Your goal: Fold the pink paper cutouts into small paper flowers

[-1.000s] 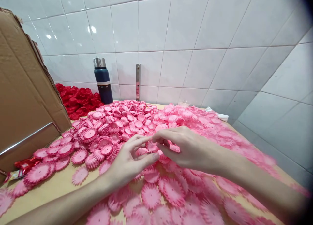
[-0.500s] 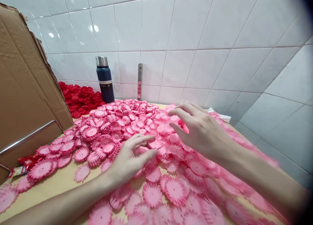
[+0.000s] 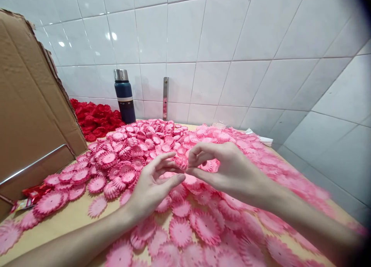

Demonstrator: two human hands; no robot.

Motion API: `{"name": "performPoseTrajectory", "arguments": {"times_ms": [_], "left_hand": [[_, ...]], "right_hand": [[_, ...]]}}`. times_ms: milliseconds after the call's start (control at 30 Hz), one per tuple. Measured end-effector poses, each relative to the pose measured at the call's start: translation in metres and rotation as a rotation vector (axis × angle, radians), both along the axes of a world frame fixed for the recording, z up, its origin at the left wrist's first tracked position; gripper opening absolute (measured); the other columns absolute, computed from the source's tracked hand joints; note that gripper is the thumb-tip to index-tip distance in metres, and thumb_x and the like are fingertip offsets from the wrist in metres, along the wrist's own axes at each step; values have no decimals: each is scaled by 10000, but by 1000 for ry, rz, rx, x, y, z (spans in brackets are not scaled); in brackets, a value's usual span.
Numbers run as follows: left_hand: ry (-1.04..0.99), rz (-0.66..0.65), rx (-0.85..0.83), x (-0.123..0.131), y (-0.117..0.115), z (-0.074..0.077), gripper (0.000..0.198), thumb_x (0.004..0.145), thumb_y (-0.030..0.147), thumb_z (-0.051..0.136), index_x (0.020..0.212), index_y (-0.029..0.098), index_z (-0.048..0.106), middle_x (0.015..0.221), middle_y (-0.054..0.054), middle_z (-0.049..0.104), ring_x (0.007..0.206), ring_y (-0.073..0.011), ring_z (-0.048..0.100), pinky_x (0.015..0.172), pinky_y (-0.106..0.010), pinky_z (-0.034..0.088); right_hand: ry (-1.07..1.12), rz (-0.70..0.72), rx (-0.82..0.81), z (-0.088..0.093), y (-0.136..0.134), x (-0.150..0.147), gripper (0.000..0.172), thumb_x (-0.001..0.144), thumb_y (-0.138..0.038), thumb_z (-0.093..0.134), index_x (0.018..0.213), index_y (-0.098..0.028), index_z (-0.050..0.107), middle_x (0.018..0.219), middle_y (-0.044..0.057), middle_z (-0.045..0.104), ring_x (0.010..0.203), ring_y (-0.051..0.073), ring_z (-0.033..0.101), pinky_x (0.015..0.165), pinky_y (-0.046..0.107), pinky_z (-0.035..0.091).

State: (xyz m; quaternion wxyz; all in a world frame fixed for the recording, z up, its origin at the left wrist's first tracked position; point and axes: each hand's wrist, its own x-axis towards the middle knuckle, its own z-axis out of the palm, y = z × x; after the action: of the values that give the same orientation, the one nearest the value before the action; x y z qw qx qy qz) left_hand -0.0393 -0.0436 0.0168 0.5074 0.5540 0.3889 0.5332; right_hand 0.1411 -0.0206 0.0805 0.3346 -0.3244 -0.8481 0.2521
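Several pink fabric flower petals (image 3: 139, 151) cover a tan table (image 3: 66, 216). My left hand (image 3: 153, 184) hovers over them at the centre, palm turned up, fingers curled around a small stack of pink petals (image 3: 168, 176). My right hand (image 3: 223, 166) meets it from the right, thumb and fingers pinched on a pink petal (image 3: 181, 162) at the left hand's fingertips. Both forearms reach in from the bottom edge.
A pile of red petals (image 3: 95, 118) lies at the back left beside a dark blue flask (image 3: 124, 97) against the white tiled wall. A large cardboard sheet (image 3: 26, 104) leans at the left. A red wrapper (image 3: 31, 193) lies near it.
My right hand reached out over the pink pile toward the back, then came back with a petal to my left hand. The left hand stayed nearly in place.
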Motion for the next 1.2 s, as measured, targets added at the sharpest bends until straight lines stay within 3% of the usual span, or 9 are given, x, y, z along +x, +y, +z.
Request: {"name": "performPoseTrajectory", "arguments": {"times_ms": [100,200,333,600,833,1000,1200], "left_hand": [[-41,-9,2,0,-2,2,424,710,188,785,1103,178,624,1030,-53,702,924,-177,690,816,-281,583],[-67,-49,13,0,-5,2,487,685,148,799,1139,200,632,1011,-42,733,883,-192,719,787,-296,608],[-72,-63,101,-2,-7,1,361,720,117,762,1061,212,693,906,-12,759,781,-193,744,712,-293,639],[87,73,357,-6,-11,3,314,705,77,763,978,231,738,839,22,760,739,-171,743,677,-255,649],[87,30,419,-5,-9,1,406,743,70,730,1078,298,710,959,22,760,812,-168,739,749,-279,643],[125,112,442,-6,-7,-2,411,733,88,742,1105,260,704,1033,-18,743,865,-177,724,793,-299,632],[176,220,436,-4,-9,1,345,766,130,722,1098,223,704,1029,-28,741,869,-151,710,755,-213,612]], "right_hand": [[109,-51,-107,2,-3,-2,173,737,-110,666,705,-197,520,674,-14,639,668,139,640,629,261,529],[181,-51,-275,0,-7,-5,234,708,-102,681,689,-207,473,655,-23,628,655,144,635,598,262,529],[267,0,-517,-1,-7,-7,276,673,-87,719,693,-204,469,646,-18,659,653,156,661,599,272,540],[389,154,-795,-1,4,-1,373,609,-40,800,677,-180,461,652,-23,693,667,133,686,613,211,519],[350,217,-807,-7,11,4,355,663,-71,789,733,-187,460,721,-17,692,705,123,662,642,217,491],[301,211,-775,-8,16,9,332,692,-137,786,744,-192,462,749,-4,676,692,129,629,624,242,462],[289,156,-691,-11,22,14,339,721,-207,777,700,-192,439,667,-38,541,605,94,486,559,236,376]]}}
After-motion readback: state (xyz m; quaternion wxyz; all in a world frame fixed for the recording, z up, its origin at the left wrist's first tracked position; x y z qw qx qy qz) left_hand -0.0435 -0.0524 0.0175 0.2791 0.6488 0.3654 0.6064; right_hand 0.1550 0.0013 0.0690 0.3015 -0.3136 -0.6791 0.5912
